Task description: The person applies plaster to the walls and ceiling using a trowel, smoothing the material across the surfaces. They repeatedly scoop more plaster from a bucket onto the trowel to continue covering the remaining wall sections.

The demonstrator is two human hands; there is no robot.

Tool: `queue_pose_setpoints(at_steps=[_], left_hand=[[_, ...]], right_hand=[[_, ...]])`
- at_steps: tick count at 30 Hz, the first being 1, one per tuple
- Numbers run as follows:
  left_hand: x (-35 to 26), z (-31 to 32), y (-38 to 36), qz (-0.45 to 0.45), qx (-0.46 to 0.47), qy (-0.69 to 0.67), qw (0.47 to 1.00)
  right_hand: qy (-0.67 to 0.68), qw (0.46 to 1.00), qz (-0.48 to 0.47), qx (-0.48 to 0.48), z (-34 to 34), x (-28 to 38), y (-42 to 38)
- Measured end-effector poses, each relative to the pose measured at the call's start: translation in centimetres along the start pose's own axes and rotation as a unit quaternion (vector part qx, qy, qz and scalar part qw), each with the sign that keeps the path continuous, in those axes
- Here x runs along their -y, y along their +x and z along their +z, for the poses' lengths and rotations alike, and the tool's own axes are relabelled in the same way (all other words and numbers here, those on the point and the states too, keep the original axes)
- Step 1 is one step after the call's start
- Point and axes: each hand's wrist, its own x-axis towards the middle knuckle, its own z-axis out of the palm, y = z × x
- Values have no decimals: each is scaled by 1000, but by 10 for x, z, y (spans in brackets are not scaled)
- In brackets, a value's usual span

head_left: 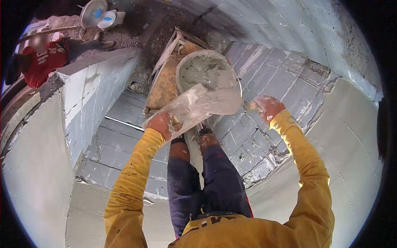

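Note:
My left hand (162,125) is wrapped round the handle of a long, flat plastering trowel (182,108), its pale blade smeared with plaster. A wet grey-white lump of plaster (225,102) spreads over the blade's far end, overlapping the bucket's near rim in this view. To the right, my right hand (271,108) is closed on a small plaster-smeared tool (252,106), whose kind I cannot tell. Its tip points left toward the lump. Just beyond both hands stands a round bucket (180,78) holding wet grey plaster (202,68), its surface uneven.
A worn wooden platform (163,89) stands beside the bucket. Grey block walls (97,95) rise left and right, with smooth plastered surfaces (351,140) nearer me. At the upper left are a person in a red shirt (46,62) and a fan (93,13).

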Motion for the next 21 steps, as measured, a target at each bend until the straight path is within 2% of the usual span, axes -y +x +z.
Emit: queue_pose_setpoints(at_steps=[2,5,8,10,12,15,18,21], left_hand=[[-7,0,0,10,-4,-15,1000],[-14,-6,1,-4,44,39,998],[-19,-19,2,-18,98,111,989],[-17,-26,1,-16,105,143,984],[-14,-33,-1,3,97,165,982],[-22,-43,5,55,138,168,975],[-22,-25,10,162,88,132,974],[-72,-60,7,187,133,133,964]], right_hand=[[16,997,56,57,-12,13,6],[5,1000,16,-21,11,-1,15],[14,999,-11,-49,5,-12,13],[-27,1000,-5,8,-19,-13,7],[-69,996,-19,50,-25,-20,2],[-118,988,-71,65,-29,-21,10],[-109,988,-86,67,-53,-4,20],[-103,988,-63,95,-73,21,42]])
